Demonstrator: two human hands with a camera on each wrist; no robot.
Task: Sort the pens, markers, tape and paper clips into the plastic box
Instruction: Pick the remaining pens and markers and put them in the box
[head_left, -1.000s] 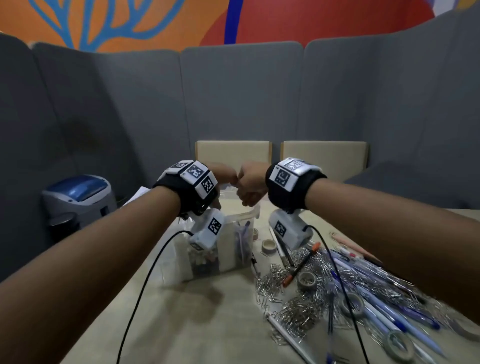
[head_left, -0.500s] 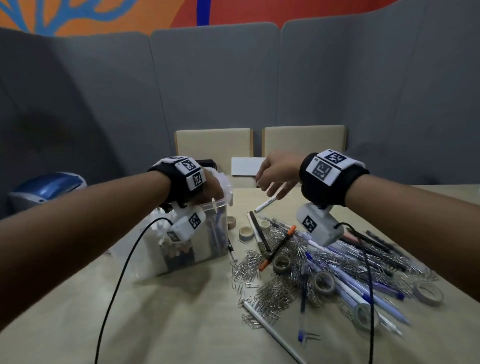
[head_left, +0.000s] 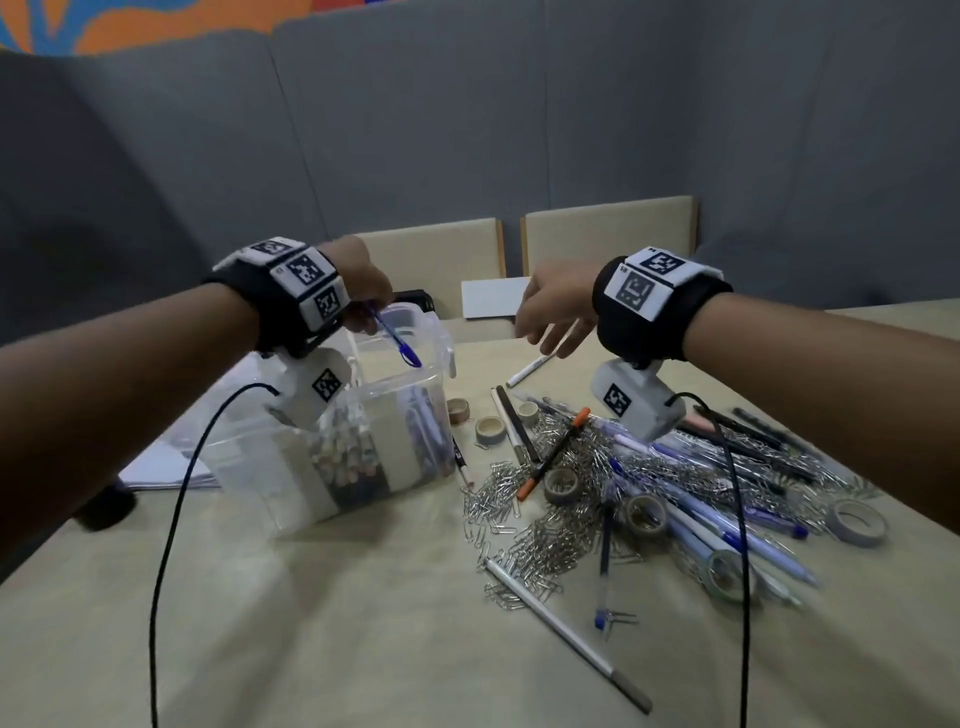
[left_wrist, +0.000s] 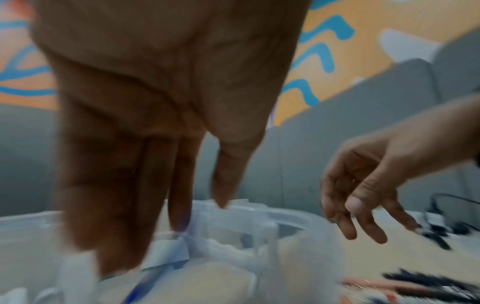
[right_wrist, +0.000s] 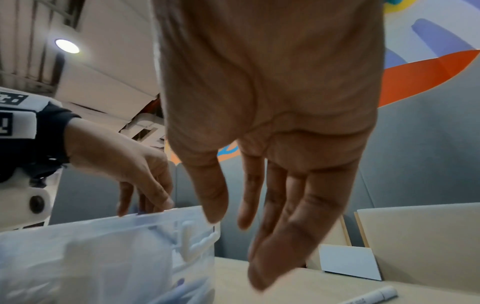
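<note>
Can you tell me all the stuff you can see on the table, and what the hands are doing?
plastic box: one, clear, left of the pile, pens inside
blue pen: one, held over the box
paper clips: many, silver, heaped right of the box
tape rolls: several, pale, in and around the heap
pens and markers: many, mostly blue, black and white, one orange-capped
white card: one, far edge
chairs: two, beige, behind the table
left hand: holds the blue pen
right hand: open, empty, above a white marker
</note>
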